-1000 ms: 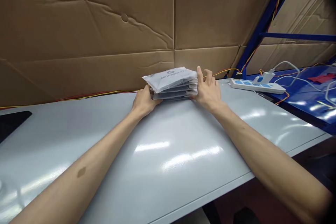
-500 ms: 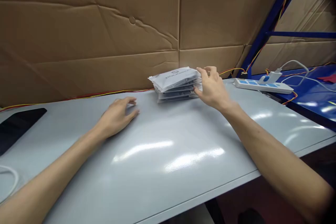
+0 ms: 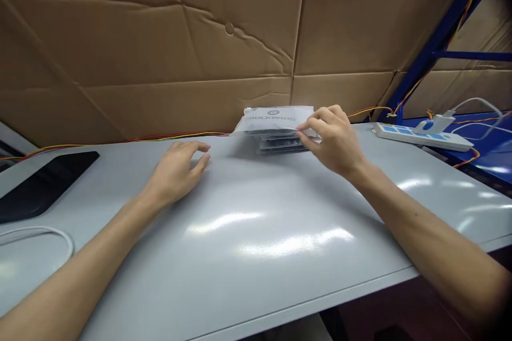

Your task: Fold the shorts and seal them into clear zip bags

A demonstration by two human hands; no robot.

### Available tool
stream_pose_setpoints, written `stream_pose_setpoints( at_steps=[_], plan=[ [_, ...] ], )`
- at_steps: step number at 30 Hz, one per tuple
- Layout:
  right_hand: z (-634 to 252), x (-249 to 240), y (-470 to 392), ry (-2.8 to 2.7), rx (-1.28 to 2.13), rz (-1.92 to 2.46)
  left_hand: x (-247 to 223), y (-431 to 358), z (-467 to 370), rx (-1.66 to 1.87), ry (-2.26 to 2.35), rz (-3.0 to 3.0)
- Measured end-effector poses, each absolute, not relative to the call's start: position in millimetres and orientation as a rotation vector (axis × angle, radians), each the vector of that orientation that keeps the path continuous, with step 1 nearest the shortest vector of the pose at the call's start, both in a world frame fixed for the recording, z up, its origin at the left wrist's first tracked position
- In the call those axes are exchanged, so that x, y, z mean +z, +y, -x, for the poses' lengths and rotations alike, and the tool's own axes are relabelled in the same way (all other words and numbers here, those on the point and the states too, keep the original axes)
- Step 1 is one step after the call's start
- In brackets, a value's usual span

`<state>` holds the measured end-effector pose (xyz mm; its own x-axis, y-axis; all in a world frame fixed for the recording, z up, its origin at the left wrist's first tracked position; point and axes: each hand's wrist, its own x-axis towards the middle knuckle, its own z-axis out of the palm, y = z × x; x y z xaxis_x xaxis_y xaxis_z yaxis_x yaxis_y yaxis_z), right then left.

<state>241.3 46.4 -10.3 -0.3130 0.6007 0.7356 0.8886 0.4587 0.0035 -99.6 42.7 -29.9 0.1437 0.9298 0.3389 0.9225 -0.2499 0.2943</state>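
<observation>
A stack of plastic packets [image 3: 280, 144] lies at the back of the grey table, against the cardboard. On top is a whitish ROCKBROS packet [image 3: 272, 119], turned so that its print faces me. My right hand [image 3: 332, 138] pinches the near right corner of this top packet between thumb and fingers. To the left of the stack, my left hand [image 3: 178, 170] hovers low over or rests on the table, I cannot tell which. Its thumb and fingers are apart and curved, with nothing between them.
A black tablet-like slab [image 3: 50, 184] lies at the left, with a white cable [image 3: 60, 234] in front of it. A power strip [image 3: 424, 137] with a plugged-in charger sits at the back right beside a blue metal frame [image 3: 436, 37]. Cardboard [image 3: 160, 48] walls off the back.
My right hand has closed on the top packet's corner, and the packet has turned and shifted on the stack. The view has swung slightly left. My left hand stays empty beside the stack.
</observation>
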Motion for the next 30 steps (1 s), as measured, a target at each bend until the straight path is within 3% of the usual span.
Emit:
stream_pose_setpoints(
  at_steps=[7,13,22,30],
  plan=[
    [-191,-26,17,-2.338,-0.568,0.843,-24,34,85,0.849,1.808,-2.496],
    [-173,-31,0,-2.637,-0.318,0.634,-26,24,76,0.368,1.911,-2.438],
    [-195,-24,14,-2.394,-0.006,0.983,-19,15,77,0.290,1.568,-2.505],
    [-200,-35,29,-2.472,-0.038,1.389,-12,-13,53,0.178,1.221,-2.633]
  ],
)
